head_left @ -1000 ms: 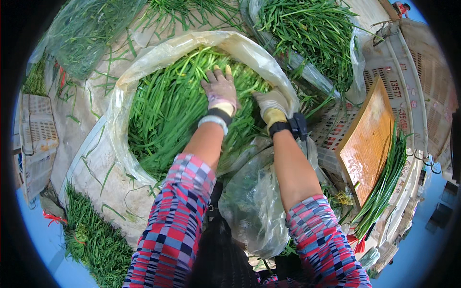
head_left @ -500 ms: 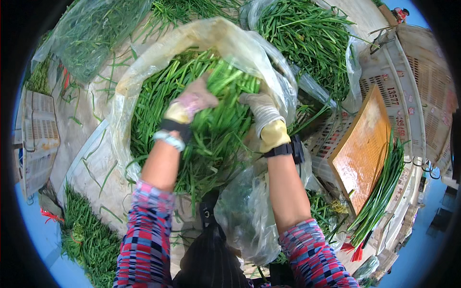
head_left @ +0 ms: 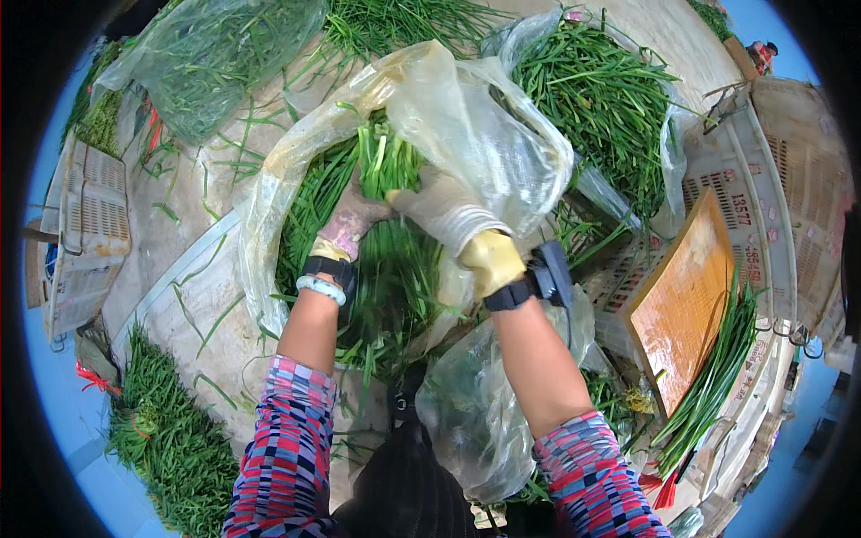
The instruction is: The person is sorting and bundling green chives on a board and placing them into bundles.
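Observation:
A bunch of green chives (head_left: 387, 166) stands with its paler ends up between my two gloved hands. My left hand (head_left: 352, 220) wraps round its left side, and my right hand (head_left: 439, 211) closes on it from the right, the two nearly meeting in front. Below the hands the long leaves hang down, blurred by motion. Around them is a large clear plastic bag (head_left: 269, 193), its rim rolled back and yellowed, with more loose chives (head_left: 309, 202) inside. On the right, the bag's film (head_left: 466, 117) rises behind my right hand.
Another bag of chives (head_left: 596, 108) stands at far right, and a filled clear bag (head_left: 224, 67) lies far left. An orange-brown board (head_left: 686, 296) leans on plastic crates (head_left: 753, 179) beside a chive bundle (head_left: 708, 394). A crumpled bag (head_left: 475, 412) lies near my legs; more chives (head_left: 166, 439) lie near left.
My hands have come together round the bunch, the right one moving left. The bunch now stands more upright, and the bag's right side has folded inward.

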Tool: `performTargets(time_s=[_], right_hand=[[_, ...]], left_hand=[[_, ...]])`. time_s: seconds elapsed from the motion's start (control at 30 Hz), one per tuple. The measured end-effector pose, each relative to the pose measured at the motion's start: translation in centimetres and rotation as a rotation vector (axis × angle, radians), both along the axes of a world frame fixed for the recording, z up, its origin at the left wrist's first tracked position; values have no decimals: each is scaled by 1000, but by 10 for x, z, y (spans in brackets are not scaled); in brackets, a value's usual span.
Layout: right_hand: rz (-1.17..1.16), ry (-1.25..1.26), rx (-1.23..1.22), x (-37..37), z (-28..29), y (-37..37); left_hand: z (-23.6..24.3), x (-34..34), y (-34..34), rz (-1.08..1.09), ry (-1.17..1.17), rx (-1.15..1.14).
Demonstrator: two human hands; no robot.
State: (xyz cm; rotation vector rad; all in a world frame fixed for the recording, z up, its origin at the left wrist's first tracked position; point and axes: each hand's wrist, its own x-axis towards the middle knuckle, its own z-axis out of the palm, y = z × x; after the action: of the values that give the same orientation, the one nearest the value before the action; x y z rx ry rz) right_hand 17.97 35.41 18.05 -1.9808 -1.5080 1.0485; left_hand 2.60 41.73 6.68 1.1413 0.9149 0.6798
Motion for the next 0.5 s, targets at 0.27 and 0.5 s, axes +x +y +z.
performTargets(time_s=[0.27, 0.5], right_hand=[[-533, 768, -150, 108, -40, -7], [-704, 279, -36, 195, -163, -59]], left_hand=[[10, 14, 8, -97, 323, 54], [-8, 14, 14, -89, -42, 21]])
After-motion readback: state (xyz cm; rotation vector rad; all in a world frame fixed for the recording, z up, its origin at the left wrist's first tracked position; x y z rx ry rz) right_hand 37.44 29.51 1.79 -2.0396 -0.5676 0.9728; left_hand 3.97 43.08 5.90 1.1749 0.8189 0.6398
